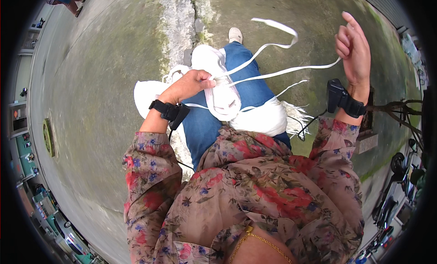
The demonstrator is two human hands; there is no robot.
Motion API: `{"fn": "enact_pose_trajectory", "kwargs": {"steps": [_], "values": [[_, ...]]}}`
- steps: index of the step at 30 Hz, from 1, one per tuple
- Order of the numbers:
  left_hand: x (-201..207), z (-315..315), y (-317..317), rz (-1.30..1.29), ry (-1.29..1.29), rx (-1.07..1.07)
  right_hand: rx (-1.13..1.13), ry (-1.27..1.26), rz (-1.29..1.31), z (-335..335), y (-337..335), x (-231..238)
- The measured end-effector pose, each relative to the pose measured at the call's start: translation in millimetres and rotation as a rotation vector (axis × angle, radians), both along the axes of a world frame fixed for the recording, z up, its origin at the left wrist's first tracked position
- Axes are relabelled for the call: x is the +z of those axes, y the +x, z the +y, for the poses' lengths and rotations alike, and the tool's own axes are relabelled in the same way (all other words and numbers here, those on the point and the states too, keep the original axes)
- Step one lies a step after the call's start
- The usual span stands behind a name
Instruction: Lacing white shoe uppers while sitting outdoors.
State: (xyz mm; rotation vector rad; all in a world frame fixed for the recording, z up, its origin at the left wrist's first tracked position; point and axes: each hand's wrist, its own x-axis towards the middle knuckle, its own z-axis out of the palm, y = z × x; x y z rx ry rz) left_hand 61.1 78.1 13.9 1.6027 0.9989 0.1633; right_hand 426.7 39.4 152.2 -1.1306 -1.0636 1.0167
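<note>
A white lace-up shoe (225, 104) lies across my lap, over blue jeans. My left hand (193, 83) pinches it at the lacing, thumb and fingers closed on its edge. Out to the right, my raised right hand (355, 45) has curled fingers around the end of a flat white shoelace (284, 73). That lace runs taut back to the shoe. A second loose lace end (273, 45) arcs up in the air above it. On my right thigh sits a bundle of white laces (260, 120), its fringed ends hanging off the side. More white footwear (146, 96) is partly hidden behind my left wrist.
Mossy concrete ground (100, 82) surrounds me, with a pale cracked strip (175, 23) ahead. Bare branches (396, 108) stick in near my right forearm. Parked motorbikes (393, 186) stand at the right rim. Another person (68, 0) is far off at the upper left.
</note>
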Motion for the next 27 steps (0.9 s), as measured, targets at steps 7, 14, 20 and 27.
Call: {"fn": "enact_pose_trajectory", "kwargs": {"steps": [7, 14, 20, 27], "values": [[105.6, 29.5, -127.2, -1.025, -0.116, 0.59, 0.388, -0.309, -0.486, 1.5, -75.2, -124.8], [89.7, 10.4, -164.8, -0.683, 0.064, 1.103, 0.526, -0.159, -0.831, -15.0, -135.4, -177.7], [-8.0, -27.3, -22.4, 0.11, 0.222, 0.406, 0.697, -0.387, -1.086, -15.6, -140.3, -170.8], [-34.5, -53.2, 26.4, 0.505, 0.82, -0.026, 0.638, -0.495, -0.833, -12.5, -128.6, -169.0]]}}
